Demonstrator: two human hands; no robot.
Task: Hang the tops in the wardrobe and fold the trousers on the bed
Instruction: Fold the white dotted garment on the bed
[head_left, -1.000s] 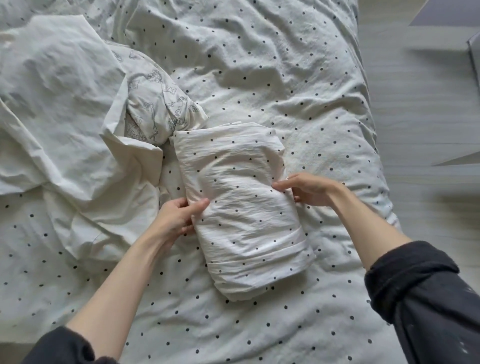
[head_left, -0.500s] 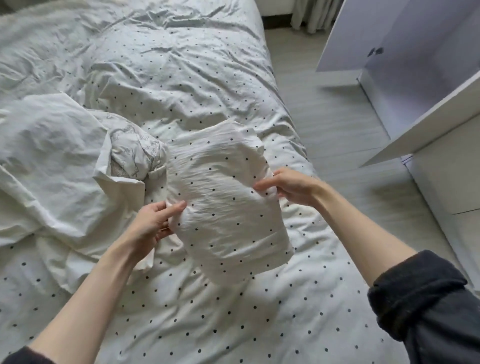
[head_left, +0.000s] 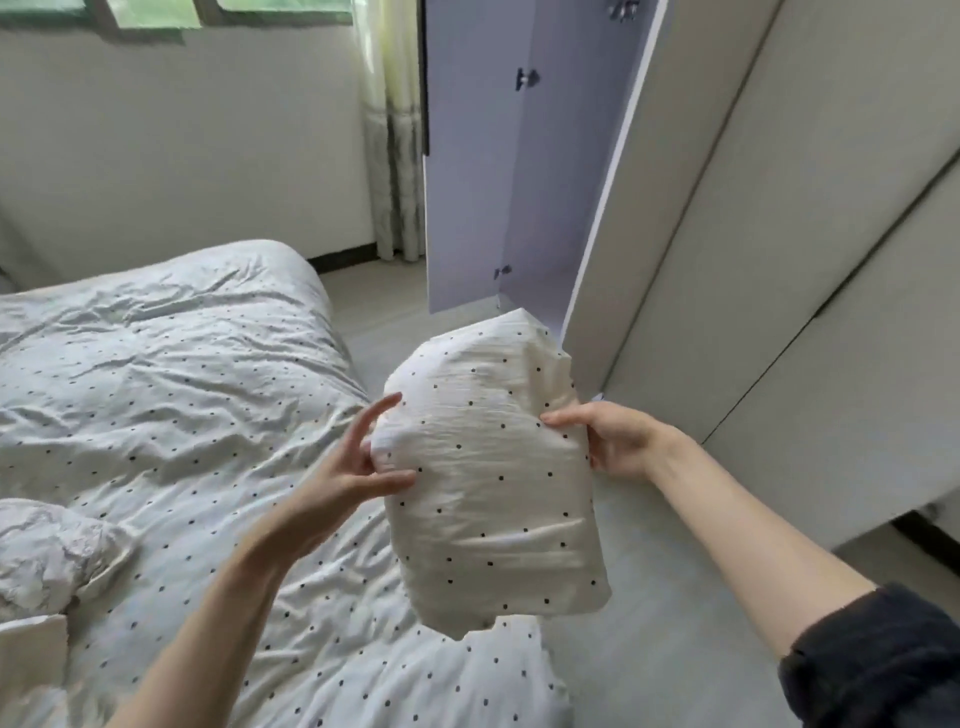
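You've lifted the folded trousers (head_left: 493, 483) off the bed (head_left: 171, 374); left hand (head_left: 353, 467) and right hand (head_left: 613, 441) fingers pinch its sides, heading wardrobe (head_left: 753, 234)-ward.

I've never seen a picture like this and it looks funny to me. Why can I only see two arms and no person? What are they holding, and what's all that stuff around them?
The camera sits on the person's head and looks forward and down, so you see what they see: only their own arms. The left hand and the right hand grip the two sides of a folded white polka-dot garment and hold it up in the air, off the bed. It looks like folded trousers, though I can't be sure. Below, on the left, is the bed, covered in a crumpled dotted duvet, with more rumpled white cloth at its left edge. On the right stands a white wardrobe with one door swung open. Behind it are a curtain and a window.
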